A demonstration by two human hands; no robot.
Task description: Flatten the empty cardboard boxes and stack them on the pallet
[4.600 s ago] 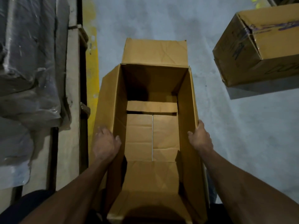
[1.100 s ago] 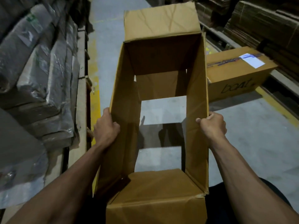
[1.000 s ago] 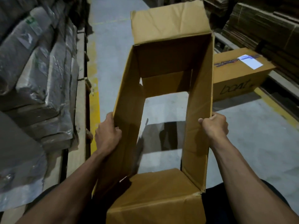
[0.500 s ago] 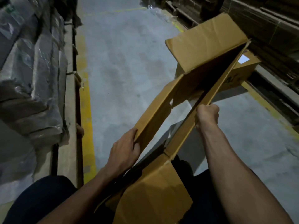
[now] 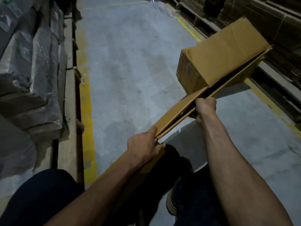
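Observation:
The empty brown cardboard box (image 5: 172, 115) is pressed almost flat, its two long panels nearly touching, and it slants from my lap up to the right. My left hand (image 5: 143, 150) grips its near end, thumb along the upper panel's edge. Farther up, my right hand (image 5: 206, 108) is curled round the lower panel's edge. A narrow dark gap still shows between the panels near the far end. Stacks of flattened cardboard on pallets (image 5: 276, 30) line the right side.
A second brown box (image 5: 216, 53) with faint marks on its end lies just behind the held box's far end. Plastic-wrapped bundles (image 5: 32, 70) on a wooden pallet fill the left. Grey concrete aisle (image 5: 130, 62) with yellow lines runs ahead. My legs and a shoe (image 5: 172, 204) are below.
The open box, its bottom flaps now undone, has been skewed and squeezed nearly flat and swung to the right. Both hands kept their grip on its side panels.

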